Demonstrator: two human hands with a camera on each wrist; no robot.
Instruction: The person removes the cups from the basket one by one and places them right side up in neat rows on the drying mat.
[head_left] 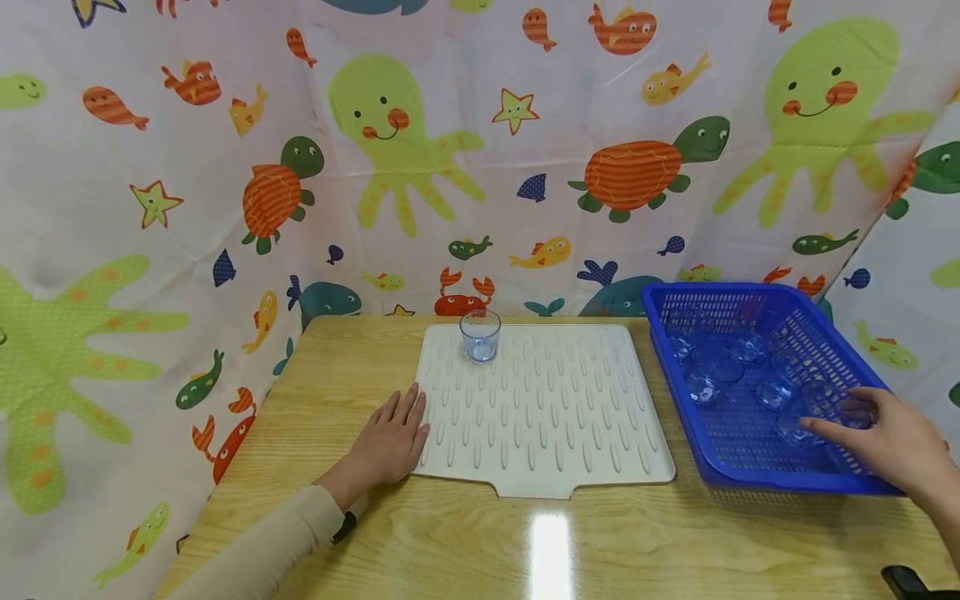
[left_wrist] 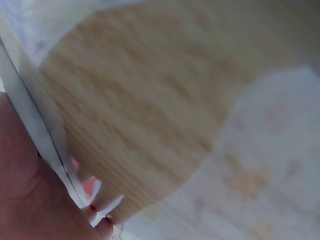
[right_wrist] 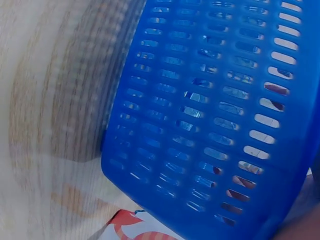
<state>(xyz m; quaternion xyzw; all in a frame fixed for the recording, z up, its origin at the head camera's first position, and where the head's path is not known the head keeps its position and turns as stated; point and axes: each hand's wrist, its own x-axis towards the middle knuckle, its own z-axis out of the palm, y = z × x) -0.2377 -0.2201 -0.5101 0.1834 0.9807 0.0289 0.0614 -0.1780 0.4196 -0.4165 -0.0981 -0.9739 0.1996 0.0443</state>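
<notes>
My left hand (head_left: pixel 390 435) rests flat, fingers straight, at the left edge of the white ridged drying tray (head_left: pixel 525 433). A clear drinking glass (head_left: pixel 480 336) stands upright on the tray's back left part. Inside the blue plastic basket (head_left: pixel 693 450) at the right, my right hand (head_left: pixel 888 433) has thumb and curled fingers about a glass (head_left: pixel 813 408) near the front right corner. Several more glasses (head_left: pixel 712 375) stand in the basket behind it. Through the slots, the right wrist view shows parts of fingers; the basket wall (right_wrist: pixel 200 140) hides most of the grip.
The wooden table (head_left: pixel 360 367) carries the tray and basket. A curtain (head_left: pixel 465 267) with sea animals hangs behind the table and along both sides. The basket's raised rim stands between the tray and the glasses in it. A dark object (head_left: pixel 907 581) shows at the bottom right.
</notes>
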